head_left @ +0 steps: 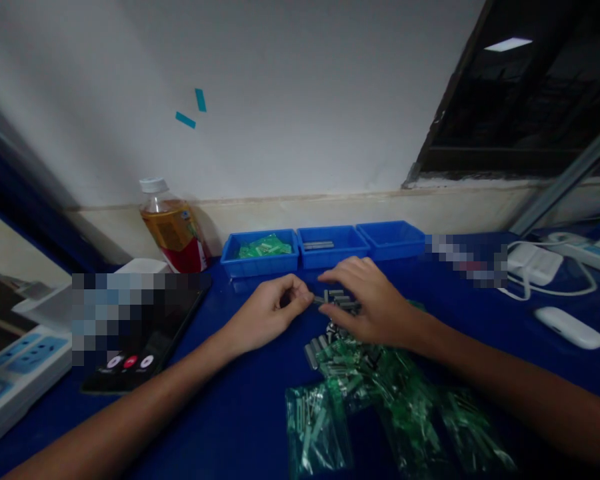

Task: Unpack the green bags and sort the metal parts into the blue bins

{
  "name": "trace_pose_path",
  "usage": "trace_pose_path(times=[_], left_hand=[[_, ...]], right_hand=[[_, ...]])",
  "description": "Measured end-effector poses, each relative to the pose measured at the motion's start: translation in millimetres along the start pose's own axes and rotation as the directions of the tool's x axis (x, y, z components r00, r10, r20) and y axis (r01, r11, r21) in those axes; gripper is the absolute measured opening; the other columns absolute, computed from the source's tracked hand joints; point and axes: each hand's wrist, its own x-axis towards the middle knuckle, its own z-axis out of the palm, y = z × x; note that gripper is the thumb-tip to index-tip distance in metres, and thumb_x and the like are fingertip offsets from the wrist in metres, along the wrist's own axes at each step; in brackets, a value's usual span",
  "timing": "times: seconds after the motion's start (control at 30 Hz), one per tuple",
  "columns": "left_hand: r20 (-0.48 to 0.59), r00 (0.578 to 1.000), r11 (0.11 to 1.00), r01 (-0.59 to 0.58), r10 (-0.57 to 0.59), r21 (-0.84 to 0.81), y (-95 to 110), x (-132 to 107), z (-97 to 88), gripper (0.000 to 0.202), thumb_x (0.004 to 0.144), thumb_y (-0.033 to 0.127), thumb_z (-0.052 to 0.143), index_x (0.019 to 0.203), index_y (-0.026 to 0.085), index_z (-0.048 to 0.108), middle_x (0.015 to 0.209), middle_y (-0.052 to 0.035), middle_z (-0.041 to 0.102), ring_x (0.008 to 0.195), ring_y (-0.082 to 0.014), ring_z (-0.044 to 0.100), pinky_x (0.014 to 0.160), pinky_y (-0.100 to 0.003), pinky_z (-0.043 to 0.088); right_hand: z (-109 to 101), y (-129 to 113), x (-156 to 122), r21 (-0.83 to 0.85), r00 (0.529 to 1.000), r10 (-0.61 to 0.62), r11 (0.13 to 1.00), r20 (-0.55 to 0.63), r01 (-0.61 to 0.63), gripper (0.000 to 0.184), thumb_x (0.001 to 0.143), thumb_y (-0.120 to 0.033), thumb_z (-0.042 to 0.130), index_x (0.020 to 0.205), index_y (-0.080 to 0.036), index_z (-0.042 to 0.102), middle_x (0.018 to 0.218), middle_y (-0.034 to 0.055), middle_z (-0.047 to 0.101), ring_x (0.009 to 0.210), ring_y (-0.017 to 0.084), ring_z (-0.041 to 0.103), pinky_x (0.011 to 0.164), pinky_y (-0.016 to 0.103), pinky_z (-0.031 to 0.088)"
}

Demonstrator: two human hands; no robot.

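Note:
Thumb and index finger of my left hand (275, 307) are pinched on one end of a small metal pin (318, 300). Facing it, my right hand (367, 297) has its thumb and fingers spread around the pin's free end, with a gap between. Beneath the right hand lie several short grey metal pins (341, 300) on the blue tabletop (220, 407). Nearer me, more grey pins (315, 352) lie beside a pile of green plastic bags (353, 373) filled with slim pieces. One clear green bag (316, 427) lies at the front.
Along the wall stand three blue trays: one with green bags (225, 260), one with metal pins (307, 260), and another (395, 243). On the left are a drink bottle (173, 227), a phone (180, 320) and a power strip (25, 373). A white case (570, 327) and cables lie right.

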Motion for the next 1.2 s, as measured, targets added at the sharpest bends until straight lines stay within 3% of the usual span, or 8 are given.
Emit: trace_pose_path(times=[0.1, 0.3, 0.43, 0.57, 0.83, 0.93, 1.03, 1.2], left_hand=[[-0.022, 1.0, 0.991, 0.015, -0.018, -0.135, -2.7, -2.4, 16.1, 0.031, 0.089, 0.043, 0.045, 0.08, 0.015, 0.052, 0.07, 0.0024, 0.05, 0.063, -0.0115, 0.044, 0.056, -0.022, 0.034], [-0.041, 0.999, 0.972, 0.006, -0.016, -0.234, -10.5, -7.1, 26.6, 0.031, 0.091, 0.044, 0.043, 0.081, 0.016, 0.052, 0.068, 0.0029, 0.047, 0.064, -0.0118, 0.045, 0.059, -0.023, 0.036], [-0.083, 0.994, 0.959, -0.087, 0.067, -0.269, -12.2, -9.4, 27.7, 0.024, 0.088, 0.036, 0.051, 0.103, 0.018, 0.051, 0.081, 0.0005, 0.054, 0.073, -0.0134, 0.051, 0.064, -0.024, 0.04], [-0.108, 0.99, 0.966, -0.115, 0.091, -0.232, -12.6, -8.9, 27.7, 0.018, 0.089, 0.034, 0.052, 0.096, 0.018, 0.053, 0.077, 0.0015, 0.053, 0.07, -0.0126, 0.05, 0.062, -0.023, 0.039], [-0.098, 0.994, 0.98, -0.066, 0.048, -0.186, -13.1, -7.1, 26.4, 0.022, 0.091, 0.038, 0.047, 0.091, 0.017, 0.054, 0.072, 0.0029, 0.052, 0.066, -0.0117, 0.049, 0.059, -0.022, 0.037], [-0.037, 0.998, 0.991, -0.048, 0.044, -0.124, -10.9, -8.5, 27.8, 0.021, 0.089, 0.037, 0.049, 0.093, 0.017, 0.054, 0.072, 0.0022, 0.054, 0.066, -0.0122, 0.051, 0.059, -0.023, 0.039], [0.05, 0.988, 0.989, -0.148, 0.147, 0.017, -8.1, -10.6, 29.0, 0.019, 0.083, 0.032, 0.058, 0.095, 0.018, 0.057, 0.083, -0.0012, 0.059, 0.078, -0.0154, 0.055, 0.072, -0.027, 0.042], [0.144, 0.962, 0.954, -0.252, 0.23, 0.161, -6.7, -12.0, 28.6, 0.019, 0.082, 0.032, 0.062, 0.097, 0.021, 0.058, 0.093, -0.0022, 0.061, 0.089, -0.018, 0.055, 0.084, -0.034, 0.04]], right_hand=[[4.8, -18.8, -5.8, 0.005, 0.997, -0.046, 0.999, 0.064, 0.046, 0.021, 0.084, -0.03, 0.054, 0.098, -0.014, 0.056, 0.088, 0.0072, 0.061, 0.083, 0.021, 0.052, 0.072, 0.034, 0.036], [9.1, -12.2, -7.6, 0.148, 0.998, -0.054, 0.987, -0.021, 0.057, 0.008, 0.088, -0.019, 0.049, 0.09, -0.014, 0.054, 0.082, 0.0054, 0.061, 0.076, 0.015, 0.053, 0.067, 0.028, 0.04], [10.4, -9.8, -5.8, 0.267, 0.997, 0.068, 0.962, -0.033, -0.057, 0.007, 0.089, -0.021, 0.05, 0.087, -0.016, 0.054, 0.076, 0.0018, 0.06, 0.07, 0.012, 0.054, 0.062, 0.024, 0.04], [10.5, -8.9, -6.3, 0.345, 0.989, 0.148, 0.927, 0.016, -0.145, 0.006, 0.088, -0.021, 0.051, 0.086, -0.017, 0.055, 0.074, -0.0001, 0.061, 0.067, 0.011, 0.055, 0.06, 0.023, 0.04], [3.4, -9.2, -8.3, 0.196, 0.998, -0.002, 0.981, 0.069, -0.011, 0.01, 0.087, -0.019, 0.051, 0.092, -0.015, 0.058, 0.084, 0.0053, 0.061, 0.08, 0.016, 0.055, 0.071, 0.029, 0.043], [-10.5, 8.6, 1.4, 0.015, 0.998, -0.036, 0.999, 0.046, 0.035, 0.015, 0.089, -0.021, 0.047, 0.093, -0.015, 0.061, 0.09, 0.0087, 0.058, 0.088, 0.02, 0.052, 0.078, 0.033, 0.043], [-26.5, 47.4, 25.2, -0.195, 0.999, 0.051, 0.979, -0.014, -0.053, 0.019, 0.089, -0.023, 0.047, 0.097, -0.014, 0.062, 0.095, 0.0104, 0.056, 0.092, 0.021, 0.052, 0.083, 0.033, 0.041], [-29.8, 114.2, 72.2, -0.466, 0.9, 0.251, 0.883, 0.357, -0.062, 0.024, 0.087, -0.023, 0.048, 0.099, -0.011, 0.064, 0.097, 0.0119, 0.063, 0.09, 0.02, 0.058, 0.078, 0.026, 0.041]])
